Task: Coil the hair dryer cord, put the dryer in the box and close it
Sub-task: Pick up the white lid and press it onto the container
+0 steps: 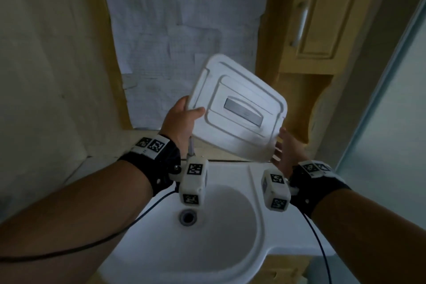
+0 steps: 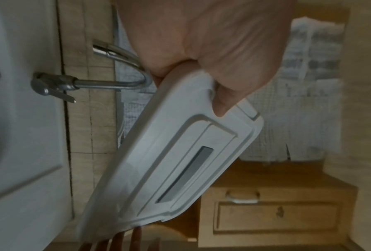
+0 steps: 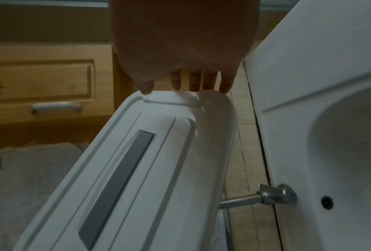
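Observation:
A white plastic box lid [image 1: 239, 110] with a grey recessed handle hangs tilted in the air above the sink. My left hand [image 1: 182, 120] grips its left edge, thumb on top and fingers underneath. In the left wrist view the thumb [image 2: 225, 95] presses on the lid [image 2: 180, 161] near a corner. My right hand [image 1: 283, 147] touches the lid's lower right corner with straight, spread fingers. The right wrist view shows its fingertips [image 3: 225, 84] at the rim of the lid [image 3: 137, 169]. The hair dryer and its cord are not in view. Whether a box body sits under the lid I cannot tell.
A white sink [image 1: 230, 249] lies right below my hands, with a chrome faucet [image 2: 107, 83] at its back edge. Behind it a wall panel is covered with white paper [image 1: 184, 18]. A wooden cabinet [image 1: 322, 18] hangs at the upper right. Black cables trail from both wrists.

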Available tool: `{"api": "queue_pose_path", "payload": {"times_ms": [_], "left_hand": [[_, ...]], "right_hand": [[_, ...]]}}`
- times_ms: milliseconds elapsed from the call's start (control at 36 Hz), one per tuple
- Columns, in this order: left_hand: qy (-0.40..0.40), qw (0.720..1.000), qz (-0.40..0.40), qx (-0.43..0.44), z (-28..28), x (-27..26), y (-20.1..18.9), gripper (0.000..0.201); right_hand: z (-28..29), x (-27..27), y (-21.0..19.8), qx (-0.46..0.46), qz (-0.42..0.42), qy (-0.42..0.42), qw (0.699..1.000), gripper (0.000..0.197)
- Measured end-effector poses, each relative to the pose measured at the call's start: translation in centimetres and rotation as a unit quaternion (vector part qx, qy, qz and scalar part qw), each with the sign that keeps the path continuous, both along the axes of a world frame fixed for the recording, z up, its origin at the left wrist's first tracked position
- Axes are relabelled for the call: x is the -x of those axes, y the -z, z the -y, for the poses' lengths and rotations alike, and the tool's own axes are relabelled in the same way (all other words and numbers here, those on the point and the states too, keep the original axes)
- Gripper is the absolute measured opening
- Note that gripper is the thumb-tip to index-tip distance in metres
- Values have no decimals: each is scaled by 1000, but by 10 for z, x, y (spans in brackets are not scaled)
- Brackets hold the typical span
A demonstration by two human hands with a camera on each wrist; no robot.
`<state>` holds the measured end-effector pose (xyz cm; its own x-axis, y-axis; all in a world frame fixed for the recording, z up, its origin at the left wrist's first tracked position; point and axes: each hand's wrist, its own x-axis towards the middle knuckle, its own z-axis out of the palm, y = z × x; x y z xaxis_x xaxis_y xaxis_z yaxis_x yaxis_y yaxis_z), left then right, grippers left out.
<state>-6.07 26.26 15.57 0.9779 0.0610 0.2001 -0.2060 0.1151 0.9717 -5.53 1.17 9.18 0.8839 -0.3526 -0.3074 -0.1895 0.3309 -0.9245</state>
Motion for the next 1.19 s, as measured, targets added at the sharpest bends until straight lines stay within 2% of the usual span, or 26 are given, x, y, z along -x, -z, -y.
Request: {"api": "queue_pose_path", "payload": {"times_ms": [83, 139, 222, 306, 333, 389, 444, 528, 639, 805, 917, 1028, 1111, 1194], "left_hand": [[-21, 999, -14, 31, -21, 4, 1, 24], [-32, 997, -25, 60, -37, 7, 1, 24], [-51, 996, -27, 63, -61, 10, 3, 40], [-65, 995, -29, 71, -83, 17, 4, 50], [-72, 995, -28, 69, -89, 21, 3, 50], [-97, 993, -30, 56, -104, 27, 2, 42], [-132, 990, -41, 24, -120, 31, 3, 31], [-201, 978, -51, -30, -147, 37, 7, 51], [-249, 964, -62, -65, -182, 47, 13, 30], [-325, 935, -102, -100, -240, 63, 20, 40], [-339, 925, -116, -129, -277, 73, 26, 39], [-350, 914, -157, -131, -311, 78, 36, 42], [-358, 903, -188, -146, -330, 79, 44, 38], [-361, 901, -201, -129, -347, 79, 55, 21]], "right_hand": [[-15, -7, -1, 23, 6, -1, 1000, 24], [-25, -11, -5, 47, 13, 6, 999, 29], [-39, -18, -11, 86, 25, -45, 995, 25], [-56, -30, -11, 132, 46, -72, 988, 49], [-65, -31, -13, 122, 58, -84, 987, 49], [-80, -36, -12, 109, 80, -93, 986, 44], [-96, -37, -13, 125, 69, -100, 985, 52], [-118, -45, -7, 120, 63, -116, 984, 56], [-161, -35, -20, 140, 87, -172, 971, 42], [-224, -37, -26, 137, 90, -198, 966, 38], [-264, -40, -30, 139, 99, -224, 959, 34], [-300, -45, -21, 136, 99, -249, 954, 42], [-322, -46, -12, 148, 94, -268, 947, 39], [-345, -48, -2, 158, 79, -287, 941, 41]]}}
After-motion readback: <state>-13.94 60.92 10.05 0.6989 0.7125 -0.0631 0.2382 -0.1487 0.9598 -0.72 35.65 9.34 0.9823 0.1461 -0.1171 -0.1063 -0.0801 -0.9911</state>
